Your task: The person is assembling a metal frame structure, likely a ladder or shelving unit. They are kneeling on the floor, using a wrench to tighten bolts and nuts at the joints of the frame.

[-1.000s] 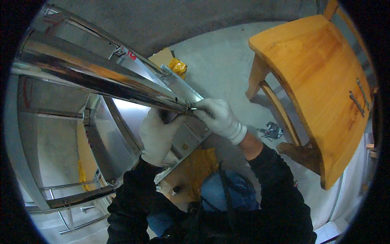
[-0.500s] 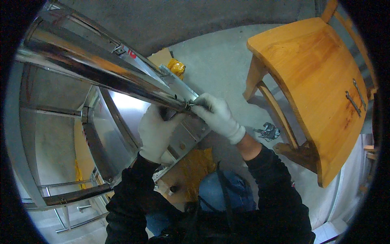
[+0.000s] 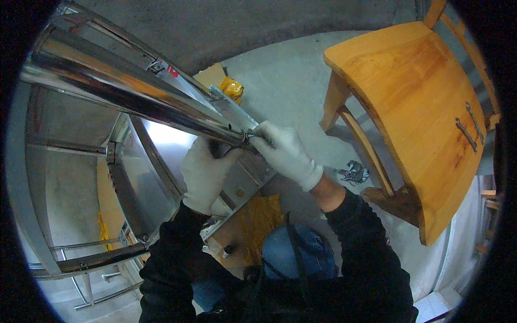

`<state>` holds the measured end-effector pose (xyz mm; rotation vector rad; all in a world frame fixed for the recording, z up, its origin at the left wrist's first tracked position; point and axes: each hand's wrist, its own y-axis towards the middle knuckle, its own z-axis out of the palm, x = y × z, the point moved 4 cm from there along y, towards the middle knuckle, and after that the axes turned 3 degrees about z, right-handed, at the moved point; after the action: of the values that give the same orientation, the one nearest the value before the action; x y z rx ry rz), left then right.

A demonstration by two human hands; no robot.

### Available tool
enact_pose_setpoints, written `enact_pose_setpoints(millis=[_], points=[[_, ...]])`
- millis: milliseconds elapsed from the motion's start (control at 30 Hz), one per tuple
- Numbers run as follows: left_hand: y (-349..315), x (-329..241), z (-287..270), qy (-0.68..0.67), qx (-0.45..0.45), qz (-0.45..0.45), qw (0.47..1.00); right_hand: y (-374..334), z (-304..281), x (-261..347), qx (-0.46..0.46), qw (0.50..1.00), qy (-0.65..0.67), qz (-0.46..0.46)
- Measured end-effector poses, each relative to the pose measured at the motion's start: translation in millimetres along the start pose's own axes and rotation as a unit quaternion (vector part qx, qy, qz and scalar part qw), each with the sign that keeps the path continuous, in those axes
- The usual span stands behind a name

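Observation:
A shiny metal tube (image 3: 140, 89), part of a steel frame, slants from the upper left down to my hands. My left hand (image 3: 202, 173), in a white glove, is closed around the underside of the tube near its end, thumb and fingers bent toward it. At the tube's tip my right hand (image 3: 284, 152), gloved alike, pinches a small metal fitting (image 3: 247, 136). The fitting looks like a bolt or clip, though my fingers partly cover it. Just below the tube lie flat sheet-metal panels (image 3: 161, 167) of the same frame.
To the right stands a wooden chair (image 3: 388, 81) with two wrenches (image 3: 466, 134) on its seat. Crumpled dark plastic (image 3: 354, 172) lies on the floor beside it. Beyond the tube's end are a yellow plastic packet (image 3: 231, 89) and cardboard (image 3: 211, 75). Brown cardboard (image 3: 253, 223) lies near my knees.
The view has shifted slightly. My right hand has turned a little at the fitting and its fingers have moved slightly; my left hand keeps its place on the tube.

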<state>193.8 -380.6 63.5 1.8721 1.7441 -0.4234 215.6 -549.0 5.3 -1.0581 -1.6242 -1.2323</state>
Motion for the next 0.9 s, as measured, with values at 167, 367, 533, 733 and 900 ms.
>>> enact_pose_setpoints(millis=[167, 367, 533, 733, 900], points=[[1, -6, -1, -0.015, 0.0, -0.01, 1.0, 6, -2, 1, 0.089, 0.985, 0.051, 0.138], [1, 4, 2, -0.056, 0.012, -0.018, 0.998, -10, 11, 17, 0.04, 0.863, 0.387, 0.321], [1, 4, 0, 0.009, 0.003, 0.007, 1.0, -13, 16, 18, -0.062, 0.904, 0.327, 0.266], [1, -3, -2, 0.037, 0.002, -0.008, 0.999, -10, 8, 19, -0.001, 0.938, 0.255, 0.235], [-1, -4, -2, 0.065, -0.003, -0.006, 0.998, -15, 5, 11, 0.016, 0.981, 0.122, 0.152]])
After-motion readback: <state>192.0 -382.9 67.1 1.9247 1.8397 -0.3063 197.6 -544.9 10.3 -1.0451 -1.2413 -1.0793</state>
